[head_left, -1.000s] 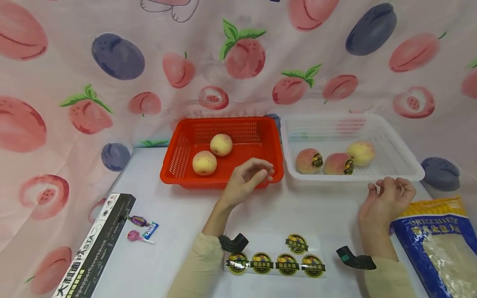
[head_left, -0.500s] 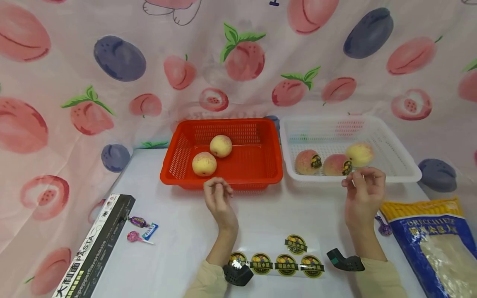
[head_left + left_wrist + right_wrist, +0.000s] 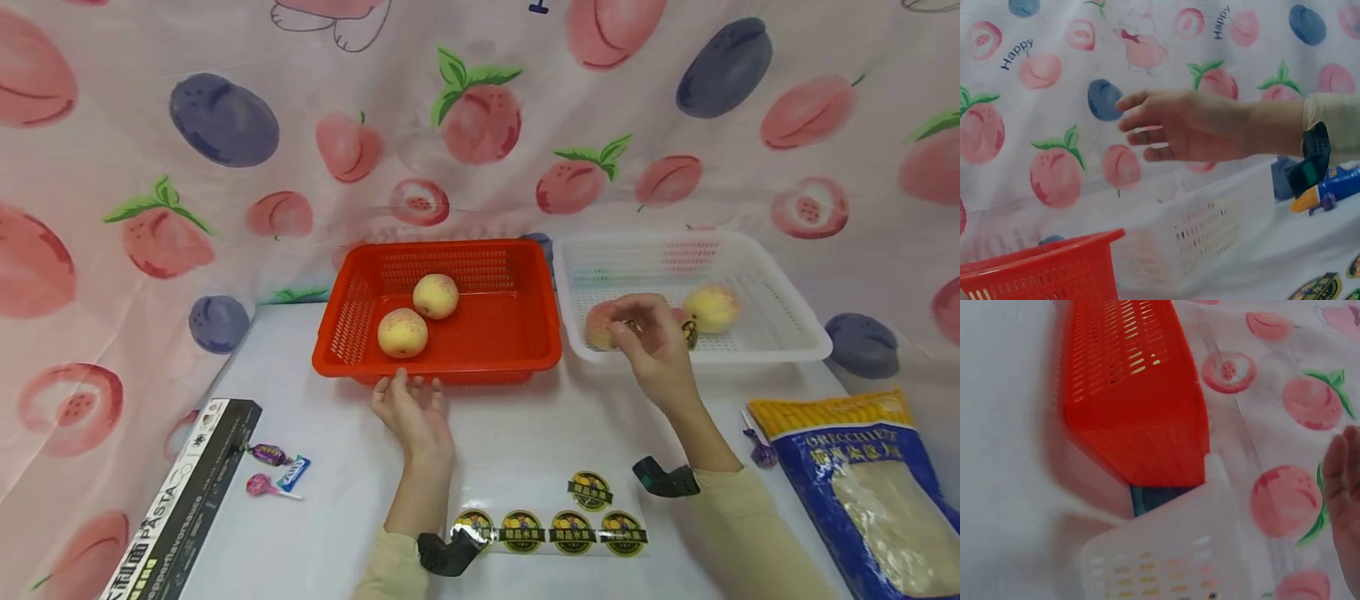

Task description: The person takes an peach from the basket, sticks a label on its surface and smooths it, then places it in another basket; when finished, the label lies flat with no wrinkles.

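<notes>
Two pale yellow peaches [image 3: 402,333] lie in the red basket [image 3: 491,367]. My left hand [image 3: 416,421] is just in front of that basket's near rim, fingers loosely bent and holding nothing. My right hand [image 3: 658,350] hovers over the near rim of the white basket [image 3: 765,354]. Its fingers are relaxed and empty, as the left wrist view shows of the right hand [image 3: 1179,125]. Behind it, a pink peach [image 3: 600,325] is partly covered, another is mostly hidden with its round sticker [image 3: 690,333] showing, and a yellow peach [image 3: 712,308] sits to the right.
A sheet of round black-and-gold stickers [image 3: 572,532] lies on the table between my forearms. At left are a pasta box [image 3: 183,492], a lollipop [image 3: 262,485] and wrapped candies [image 3: 270,454]. At right lie a blue-and-yellow pasta bag [image 3: 862,483] and a purple lollipop [image 3: 763,452].
My left hand has come left and down from the red basket's right front corner. My right hand has moved left and up, from beside the pasta bag to the white basket's front.
</notes>
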`<state>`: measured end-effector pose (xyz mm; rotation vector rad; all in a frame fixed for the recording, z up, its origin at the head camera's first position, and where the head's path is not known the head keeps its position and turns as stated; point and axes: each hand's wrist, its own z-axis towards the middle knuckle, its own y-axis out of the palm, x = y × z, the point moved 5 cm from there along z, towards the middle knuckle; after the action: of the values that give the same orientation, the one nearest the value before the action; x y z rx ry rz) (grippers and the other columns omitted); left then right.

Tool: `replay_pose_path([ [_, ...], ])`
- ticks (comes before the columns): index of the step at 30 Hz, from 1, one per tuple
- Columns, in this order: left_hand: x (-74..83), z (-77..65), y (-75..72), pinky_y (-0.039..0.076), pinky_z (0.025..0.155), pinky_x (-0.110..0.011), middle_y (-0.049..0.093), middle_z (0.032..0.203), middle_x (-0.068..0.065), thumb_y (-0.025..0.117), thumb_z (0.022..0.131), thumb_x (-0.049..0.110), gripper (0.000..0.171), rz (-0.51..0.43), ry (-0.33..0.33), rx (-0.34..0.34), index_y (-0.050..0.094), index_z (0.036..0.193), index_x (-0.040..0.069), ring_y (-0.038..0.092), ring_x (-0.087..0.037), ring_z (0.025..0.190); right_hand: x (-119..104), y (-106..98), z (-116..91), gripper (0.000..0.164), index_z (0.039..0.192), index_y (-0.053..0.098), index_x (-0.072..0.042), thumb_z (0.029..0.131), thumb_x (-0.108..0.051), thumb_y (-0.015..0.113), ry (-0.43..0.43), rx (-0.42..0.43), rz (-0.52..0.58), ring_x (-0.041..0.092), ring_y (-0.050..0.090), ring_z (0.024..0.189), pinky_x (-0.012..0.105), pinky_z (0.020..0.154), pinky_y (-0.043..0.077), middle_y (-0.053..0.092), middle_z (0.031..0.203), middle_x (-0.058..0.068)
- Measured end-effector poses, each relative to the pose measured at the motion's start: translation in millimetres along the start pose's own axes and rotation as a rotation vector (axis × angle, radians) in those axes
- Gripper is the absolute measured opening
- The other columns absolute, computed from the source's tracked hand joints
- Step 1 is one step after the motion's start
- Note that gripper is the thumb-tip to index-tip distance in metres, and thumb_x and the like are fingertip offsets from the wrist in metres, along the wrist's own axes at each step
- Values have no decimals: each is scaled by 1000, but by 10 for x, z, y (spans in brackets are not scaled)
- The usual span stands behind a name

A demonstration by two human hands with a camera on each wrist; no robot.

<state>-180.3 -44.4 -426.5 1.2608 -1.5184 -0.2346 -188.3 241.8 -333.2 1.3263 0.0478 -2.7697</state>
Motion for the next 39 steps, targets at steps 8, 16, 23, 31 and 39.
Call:
replay_pose_path([
  [8,80,82,15,42,92,-44,27,133,-6,53,85,8,54,-9,-29,-46,20,125,24,36,-23,121,-3,570,402,26,108,46,5,83,7,52,84,-313,-282,27,50,96,25,79,46,52,102,5],
  [16,128,83,-15,48,84,-41,34,113,-8,52,84,-1,57,61,35,-23,21,127,21,45,-26,113,56,928,651,27,109,49,-2,83,1,55,-11,-483,-322,21,52,94,35,78,48,52,104,6],
  [23,77,110,-13,47,83,-47,37,105,-8,54,83,-1,54,97,77,-20,23,122,20,46,-33,113,390,1062,899,36,115,49,-11,82,-15,61,-120,-650,-488,10,50,100,29,83,47,52,110,-2],
  [31,80,136,-29,47,83,-49,34,120,-17,57,82,3,56,100,108,-28,23,124,17,48,-34,111,627,1429,1064,34,115,51,-18,82,-22,61,-163,-859,-702,7,47,104,27,91,44,50,111,-8],
  [39,42,69,-42,46,84,-50,35,120,-18,57,82,3,56,120,143,-19,24,125,18,48,-32,107,800,1708,1066,32,112,53,-23,81,-24,62,-161,-981,-796,9,45,102,30,90,44,49,110,-5],
])
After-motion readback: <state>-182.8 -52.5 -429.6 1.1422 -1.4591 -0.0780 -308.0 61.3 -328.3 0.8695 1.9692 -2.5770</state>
